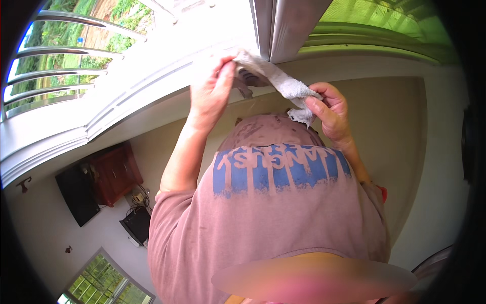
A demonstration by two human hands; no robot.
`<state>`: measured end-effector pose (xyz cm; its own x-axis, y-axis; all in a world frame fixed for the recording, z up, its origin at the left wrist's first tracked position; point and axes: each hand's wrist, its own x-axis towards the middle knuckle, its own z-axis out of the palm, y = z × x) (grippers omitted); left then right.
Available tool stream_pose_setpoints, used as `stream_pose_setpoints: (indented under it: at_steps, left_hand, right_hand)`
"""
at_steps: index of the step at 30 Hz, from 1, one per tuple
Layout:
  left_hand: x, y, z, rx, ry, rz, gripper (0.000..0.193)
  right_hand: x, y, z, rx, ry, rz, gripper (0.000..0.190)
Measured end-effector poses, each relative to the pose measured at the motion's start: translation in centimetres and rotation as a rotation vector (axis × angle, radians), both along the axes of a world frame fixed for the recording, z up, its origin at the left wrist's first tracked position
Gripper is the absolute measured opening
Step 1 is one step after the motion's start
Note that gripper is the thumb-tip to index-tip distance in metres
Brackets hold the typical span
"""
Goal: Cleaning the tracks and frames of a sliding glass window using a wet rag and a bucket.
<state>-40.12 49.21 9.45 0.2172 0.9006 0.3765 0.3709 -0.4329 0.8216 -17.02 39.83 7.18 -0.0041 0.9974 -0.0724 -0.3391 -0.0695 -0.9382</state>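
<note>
A whitish, crumpled terry cloth (286, 84) is stretched between my two raised hands, in front of my chest and beside the window's sill. My left hand (212, 85) pinches its far end between thumb and fingers, near the foot of the window frame's post (283, 34). My right hand (332, 110) grips the nearer end between thumb and fingers, and a frayed edge of the cloth hangs below them. Glare over the sill washes out part of my left hand's outline.
The bright window sill (125, 89) runs along the left, with curved metal window bars (72, 51) beyond it. Green mesh (379, 26) covers the right pane. A reddish wooden cabinet (115, 173), a black flat panel (78, 195) and a black box with cables (137, 224) stand farther off at lower left.
</note>
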Motion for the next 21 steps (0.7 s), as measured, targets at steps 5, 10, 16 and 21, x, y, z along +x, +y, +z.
stream_pose_setpoints:
  at_steps: [5,10,16,21]
  left_hand:
    - [-5.1,-3.3,-0.3,-0.307,-0.678,0.052,0.018]
    - [-7.3,-4.4,1.0,-0.267,-0.682,-0.032,0.023]
    - [-5.5,-4.2,0.6,-0.782,-0.514,-0.381,0.074]
    - [-3.8,-3.9,0.1,-0.422,-0.053,-0.518,0.038]
  right_hand:
    - [-1.2,0.7,1.3,0.094,0.03,0.138,0.014]
    - [-2.4,1.5,2.1,0.099,0.023,0.218,0.012]
    - [-5.0,2.9,3.9,0.162,-0.067,0.37,0.011]
    - [-7.2,4.4,3.2,0.406,-0.306,0.414,0.018]
